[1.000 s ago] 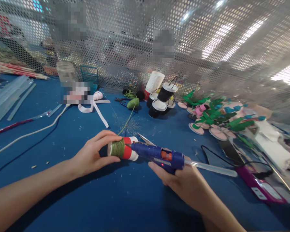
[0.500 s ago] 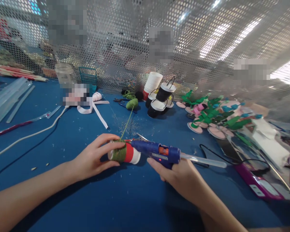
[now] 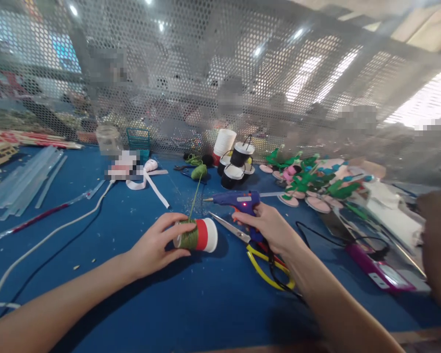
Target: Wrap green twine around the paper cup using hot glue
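My left hand [image 3: 157,243] grips a small red and white paper cup [image 3: 202,235] lying on its side on the blue table, its left part wound with green twine. A strand of green twine [image 3: 195,193] runs from the cup up to a small ball of it [image 3: 199,171]. My right hand [image 3: 270,227] is wrapped round the handle of a blue glue gun [image 3: 238,199], held upright to the right of the cup with its nozzle pointing left, apart from the cup. Yellow-handled scissors [image 3: 257,250] lie under that hand.
Black and white cups [image 3: 235,162] stand at the back by the perforated metal screen [image 3: 220,73]. Green and pink paper flowers [image 3: 312,181] lie to the right, clear glue sticks [image 3: 25,179] to the left. A white cord [image 3: 51,230], white ribbon [image 3: 147,179] and a purple device [image 3: 378,269] also lie about.
My right hand has pulled the glue gun's nozzle off the cup and moved it back and to the right, tipping it upright. The scissors now show. The left hand still holds the cup.
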`<state>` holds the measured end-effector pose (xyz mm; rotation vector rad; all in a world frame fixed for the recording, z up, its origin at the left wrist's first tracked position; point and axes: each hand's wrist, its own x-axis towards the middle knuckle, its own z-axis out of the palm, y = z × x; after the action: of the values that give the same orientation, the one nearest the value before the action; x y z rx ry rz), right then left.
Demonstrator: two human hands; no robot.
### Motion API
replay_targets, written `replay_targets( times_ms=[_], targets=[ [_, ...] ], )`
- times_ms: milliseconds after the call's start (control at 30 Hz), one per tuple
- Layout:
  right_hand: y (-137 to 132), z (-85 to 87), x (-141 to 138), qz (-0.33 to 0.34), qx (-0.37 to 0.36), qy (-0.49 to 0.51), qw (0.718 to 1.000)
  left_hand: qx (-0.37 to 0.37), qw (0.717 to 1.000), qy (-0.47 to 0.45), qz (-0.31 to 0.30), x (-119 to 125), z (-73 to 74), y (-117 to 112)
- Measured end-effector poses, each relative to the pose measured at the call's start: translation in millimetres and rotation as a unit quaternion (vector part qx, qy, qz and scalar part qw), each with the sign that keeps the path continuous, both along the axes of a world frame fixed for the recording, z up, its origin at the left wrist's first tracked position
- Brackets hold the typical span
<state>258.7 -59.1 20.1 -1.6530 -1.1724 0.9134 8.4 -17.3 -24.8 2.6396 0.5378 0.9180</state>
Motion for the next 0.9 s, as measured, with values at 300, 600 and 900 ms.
replay_targets(
  times_ms=[300, 600, 900],
  targets=[
    [30.6, -19.7, 15.9, -0.030, -0.065, -0.068, 0.995, 0.058, 0.998, 0.015, -0.019, 2.1, 6.5, 1.1],
    [54.1, -33.8, 19.2, -0.074, -0.111, -0.223, 0.966, 0.101, 0.994, 0.034, -0.029, -4.2, 13.7, 6.8],
    [38.8, 0.4, -25.8, 0.038, -0.023, -0.331, 0.943, 0.121, 0.990, 0.040, -0.054, -4.0, 16.0, 8.8]
  ],
)
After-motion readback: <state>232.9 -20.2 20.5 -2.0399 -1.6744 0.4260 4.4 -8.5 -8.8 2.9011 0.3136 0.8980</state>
